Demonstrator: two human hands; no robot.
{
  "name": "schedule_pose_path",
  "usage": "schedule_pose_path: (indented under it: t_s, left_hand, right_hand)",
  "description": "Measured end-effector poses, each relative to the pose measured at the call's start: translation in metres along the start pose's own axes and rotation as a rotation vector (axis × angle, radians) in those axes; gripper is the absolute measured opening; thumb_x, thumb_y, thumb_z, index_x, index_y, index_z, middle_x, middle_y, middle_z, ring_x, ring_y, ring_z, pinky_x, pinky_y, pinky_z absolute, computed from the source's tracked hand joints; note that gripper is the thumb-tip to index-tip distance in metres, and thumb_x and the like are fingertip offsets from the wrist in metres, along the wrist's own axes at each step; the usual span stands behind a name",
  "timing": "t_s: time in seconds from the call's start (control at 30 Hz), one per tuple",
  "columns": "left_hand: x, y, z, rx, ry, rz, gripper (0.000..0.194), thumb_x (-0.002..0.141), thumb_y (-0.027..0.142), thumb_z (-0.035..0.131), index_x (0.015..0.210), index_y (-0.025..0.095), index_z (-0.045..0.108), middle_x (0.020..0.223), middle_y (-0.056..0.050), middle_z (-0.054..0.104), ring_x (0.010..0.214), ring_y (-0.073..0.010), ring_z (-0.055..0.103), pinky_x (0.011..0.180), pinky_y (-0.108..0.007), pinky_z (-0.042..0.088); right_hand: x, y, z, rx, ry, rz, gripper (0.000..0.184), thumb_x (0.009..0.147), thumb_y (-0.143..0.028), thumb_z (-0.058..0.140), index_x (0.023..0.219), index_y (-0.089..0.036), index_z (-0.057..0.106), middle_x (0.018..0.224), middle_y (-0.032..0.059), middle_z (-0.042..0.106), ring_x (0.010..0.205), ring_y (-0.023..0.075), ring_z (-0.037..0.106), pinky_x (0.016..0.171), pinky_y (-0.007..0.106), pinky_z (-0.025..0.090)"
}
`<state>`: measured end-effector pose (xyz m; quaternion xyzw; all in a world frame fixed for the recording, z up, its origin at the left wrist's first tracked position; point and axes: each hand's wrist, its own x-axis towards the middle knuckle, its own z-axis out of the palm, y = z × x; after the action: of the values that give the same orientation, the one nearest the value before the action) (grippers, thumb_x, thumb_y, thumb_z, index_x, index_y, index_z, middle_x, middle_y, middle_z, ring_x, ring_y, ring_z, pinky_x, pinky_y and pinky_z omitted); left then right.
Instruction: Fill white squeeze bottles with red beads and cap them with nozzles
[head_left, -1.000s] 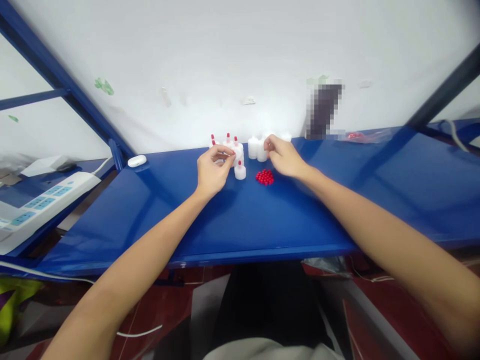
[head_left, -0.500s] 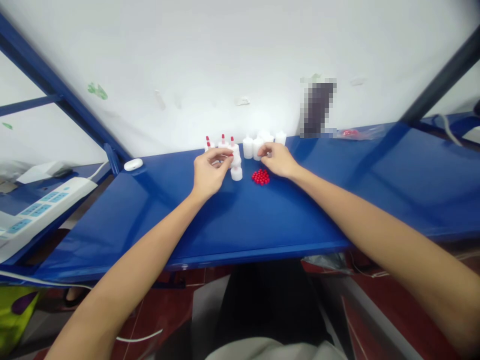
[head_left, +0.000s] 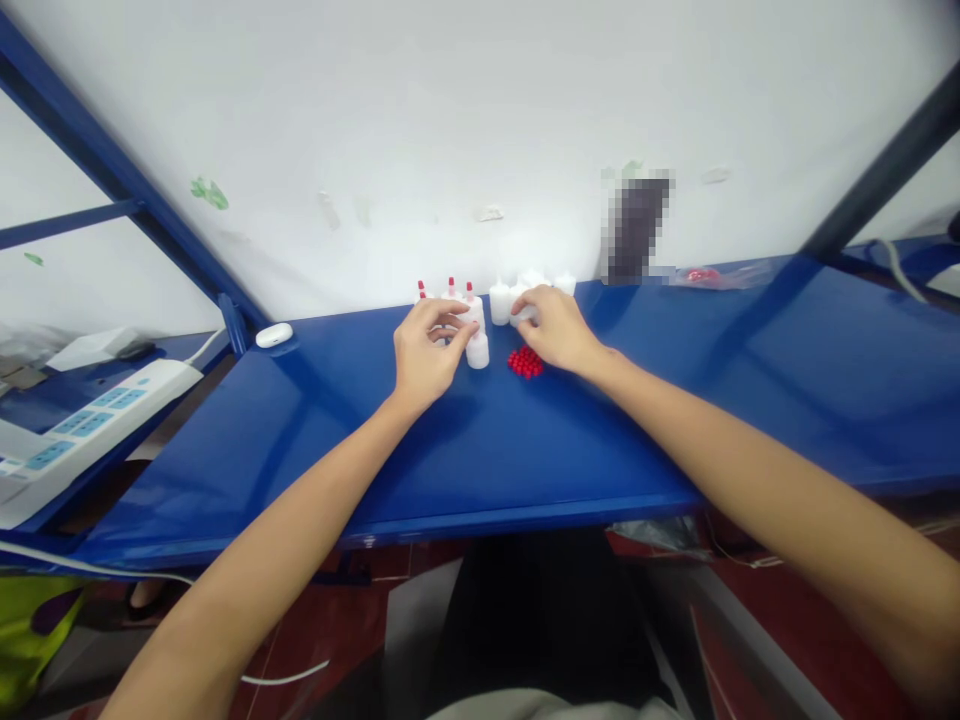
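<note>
My left hand is closed in a pinch at the top of a small white bottle that stands at the front of a group. A bit of red shows at its fingertips and looks like a small red cap. Behind that hand are several white bottles with red tips, partly covered by the fingers. To the right, my right hand has its thumb and forefinger curled about a white bottle among several plain white bottles. Just below its fingers lies a pile of red caps.
The blue table meets a white wall at the back. A white earphone case lies at the left, and a power strip beyond it. At the back right are a blurred dark object and a clear bag with red pieces.
My left fingertips have come down and right onto the front bottle's top. The right thumb and forefinger have closed in on a white bottle. The whole view has shifted slightly.
</note>
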<state>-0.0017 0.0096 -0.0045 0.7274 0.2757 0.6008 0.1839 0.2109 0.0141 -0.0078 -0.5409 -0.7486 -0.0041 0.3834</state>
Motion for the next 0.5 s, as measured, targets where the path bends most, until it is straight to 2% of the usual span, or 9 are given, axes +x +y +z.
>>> schedule_pose_path:
  t_s: [0.1,0.23,0.3,0.4,0.5]
  left_hand:
    - [-0.001,0.008,0.003,-0.023,0.002,0.058,0.016,0.083,0.029,0.079,0.092,0.018,0.070,0.096,-0.002,0.068,0.078,-0.0104,0.069,0.071,-0.022,0.061]
    - [-0.001,0.013,0.010,-0.202,0.035,-0.075,0.020,0.087,0.034,0.076,0.093,0.018,0.066,0.095,-0.003,0.068,0.075,-0.0100,0.068,0.068,-0.022,0.062]
    - [0.000,0.012,0.012,-0.269,0.036,-0.112,0.023,0.085,0.035,0.078,0.093,0.018,0.065,0.096,-0.002,0.067,0.074,-0.0099,0.068,0.064,-0.021,0.062]
    - [0.000,0.012,0.012,-0.285,0.019,-0.111,0.027,0.083,0.038,0.080,0.094,0.019,0.065,0.097,-0.003,0.066,0.078,-0.0112,0.068,0.061,-0.019,0.060]
    - [-0.002,0.014,0.012,-0.254,0.008,-0.082,0.025,0.084,0.038,0.079,0.096,0.019,0.067,0.100,-0.004,0.066,0.084,-0.0118,0.067,0.066,-0.019,0.059]
  right_hand:
    - [-0.003,-0.023,-0.007,0.076,0.039,-0.166,0.028,0.093,-0.017,0.047,0.112,-0.018,0.068,0.110,0.0128,0.070,0.108,0.0296,0.061,0.098,0.047,0.047]
    - [-0.009,-0.044,-0.011,0.124,-0.019,-0.354,0.038,0.103,-0.025,0.034,0.133,-0.020,0.056,0.118,0.0140,0.065,0.108,0.0290,0.057,0.099,0.048,0.046]
    - [-0.011,-0.048,-0.012,0.112,-0.049,-0.392,0.039,0.102,-0.024,0.033,0.136,-0.019,0.052,0.121,0.0146,0.064,0.108,0.0295,0.057,0.099,0.050,0.045]
    - [-0.013,-0.049,-0.012,0.101,-0.068,-0.372,0.039,0.098,-0.020,0.036,0.134,-0.017,0.051,0.127,0.0163,0.064,0.111,0.0310,0.056,0.100,0.051,0.045]
    - [-0.014,-0.049,-0.015,0.092,-0.103,-0.351,0.045,0.089,-0.020,0.045,0.133,-0.015,0.049,0.129,0.0171,0.063,0.110,0.0330,0.056,0.096,0.053,0.046]
